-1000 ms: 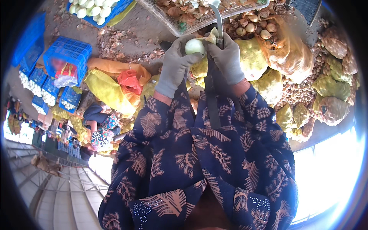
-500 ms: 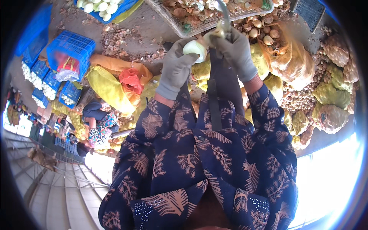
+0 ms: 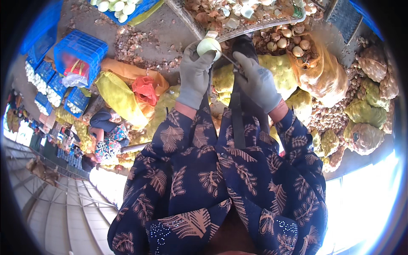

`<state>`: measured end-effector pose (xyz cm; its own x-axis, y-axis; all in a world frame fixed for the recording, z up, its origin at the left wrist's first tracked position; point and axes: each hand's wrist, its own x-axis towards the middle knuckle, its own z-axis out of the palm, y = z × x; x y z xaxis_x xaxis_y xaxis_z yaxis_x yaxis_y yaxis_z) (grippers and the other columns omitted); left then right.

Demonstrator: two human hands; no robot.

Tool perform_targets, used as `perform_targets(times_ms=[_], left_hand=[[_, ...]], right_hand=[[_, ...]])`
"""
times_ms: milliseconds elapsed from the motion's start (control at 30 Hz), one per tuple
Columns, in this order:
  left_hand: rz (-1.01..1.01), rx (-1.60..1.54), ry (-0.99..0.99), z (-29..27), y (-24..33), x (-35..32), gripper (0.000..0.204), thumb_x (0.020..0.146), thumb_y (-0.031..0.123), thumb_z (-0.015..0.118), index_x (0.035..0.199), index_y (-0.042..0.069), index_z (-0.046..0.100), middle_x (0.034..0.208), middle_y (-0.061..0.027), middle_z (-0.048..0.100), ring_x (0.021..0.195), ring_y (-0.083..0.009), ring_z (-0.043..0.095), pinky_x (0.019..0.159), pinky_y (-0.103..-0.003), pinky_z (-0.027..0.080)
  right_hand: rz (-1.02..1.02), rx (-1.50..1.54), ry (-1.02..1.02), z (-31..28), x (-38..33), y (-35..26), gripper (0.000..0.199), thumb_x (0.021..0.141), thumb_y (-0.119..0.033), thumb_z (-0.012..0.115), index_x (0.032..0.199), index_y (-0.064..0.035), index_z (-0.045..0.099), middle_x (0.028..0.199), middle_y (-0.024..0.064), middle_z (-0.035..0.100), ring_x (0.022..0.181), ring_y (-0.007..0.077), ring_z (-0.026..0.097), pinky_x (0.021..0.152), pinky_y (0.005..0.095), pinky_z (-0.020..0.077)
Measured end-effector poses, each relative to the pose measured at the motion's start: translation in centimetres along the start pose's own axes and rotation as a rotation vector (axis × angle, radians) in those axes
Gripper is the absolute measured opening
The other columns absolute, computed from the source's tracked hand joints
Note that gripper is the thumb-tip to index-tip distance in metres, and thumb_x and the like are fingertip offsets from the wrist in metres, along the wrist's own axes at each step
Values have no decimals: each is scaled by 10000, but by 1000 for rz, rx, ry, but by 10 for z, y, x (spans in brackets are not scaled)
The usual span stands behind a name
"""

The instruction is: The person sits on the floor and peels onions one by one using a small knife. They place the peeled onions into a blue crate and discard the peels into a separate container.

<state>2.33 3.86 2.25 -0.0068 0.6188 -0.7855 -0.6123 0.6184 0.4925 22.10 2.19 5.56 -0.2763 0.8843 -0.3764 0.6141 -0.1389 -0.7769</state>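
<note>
One smooth, pale green-white peeled onion (image 3: 208,48) and one thin-bladed metal knife (image 3: 228,60) are in use. Beyond them is one shallow, pale-rimmed tray (image 3: 185,19) heaped with papery brown onion skins (image 3: 208,17). One bulging orange mesh sack (image 3: 327,76) lies to the right, one crumpled red mesh bag (image 3: 145,90) to the left; the loose brown onions (image 3: 281,43) beside the tray are too crowded to count surely. The grey-gloved left hand (image 3: 195,70) curls partway open around the onion, thumb across its near side. The grey-gloved right hand (image 3: 257,80) is closed about the knife, its blade pointing at the onion's right edge; whether they touch is unclear.
</note>
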Motion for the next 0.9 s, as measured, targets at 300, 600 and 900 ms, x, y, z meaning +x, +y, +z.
perform_targets(times_ms=[300,600,900], left_hand=[[126,187,118,6,-1,0,466,803,-74,743,1210,-46,516,1128,-117,650,975,-168,663,875,-281,565],[130,279,193,9,3,1,458,793,-52,750,1193,-63,526,1087,-120,653,944,-160,667,841,-272,576],[287,594,44,6,1,5,559,757,-12,798,1233,-71,513,1146,-135,643,986,-171,663,906,-293,562]], right_hand=[[39,-211,-30,9,-3,4,469,912,-202,635,1331,-84,461,927,130,633,761,324,667,602,434,526],[41,-244,9,23,-5,3,452,919,-202,629,1318,-62,468,863,123,630,712,303,669,568,426,524],[254,231,25,37,3,18,383,926,-152,657,1271,-23,551,842,110,683,628,225,633,523,330,491]])
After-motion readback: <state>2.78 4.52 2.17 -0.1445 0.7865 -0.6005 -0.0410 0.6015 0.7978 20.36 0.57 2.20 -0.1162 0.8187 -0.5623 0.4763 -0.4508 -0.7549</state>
